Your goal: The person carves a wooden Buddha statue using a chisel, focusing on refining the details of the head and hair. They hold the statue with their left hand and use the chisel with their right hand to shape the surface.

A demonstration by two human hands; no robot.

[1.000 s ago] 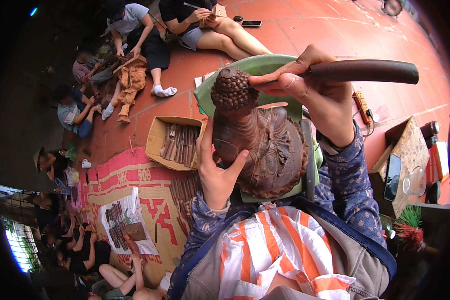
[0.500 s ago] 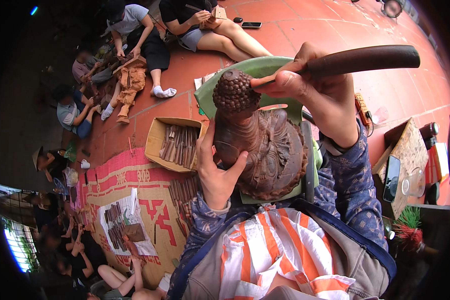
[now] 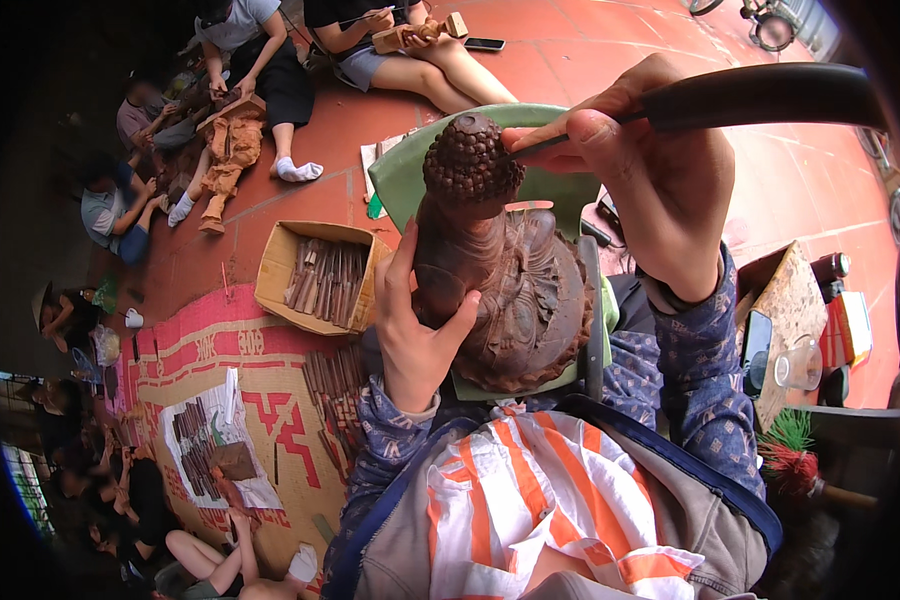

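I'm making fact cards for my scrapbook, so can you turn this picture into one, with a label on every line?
Main thing: dark brown carved statue with a knobbly head
Left hand: holds the statue's side
Right hand: holds a dark-handled tool, tip at the knobbly head
Behind statue: green plastic thing, perhaps a chair
Left side: cardboard box of wooden-handled tools, patterned mat
Right side: clear cup, red-and-green brush
Others: people sitting nearby

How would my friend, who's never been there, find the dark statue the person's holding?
Find the orange-and-white striped cloth low in the picture, then the green plastic above it. The dark statue shows against that, left hand on its side. It's knobbly-headed and darker than the orange-brown carving farther left.
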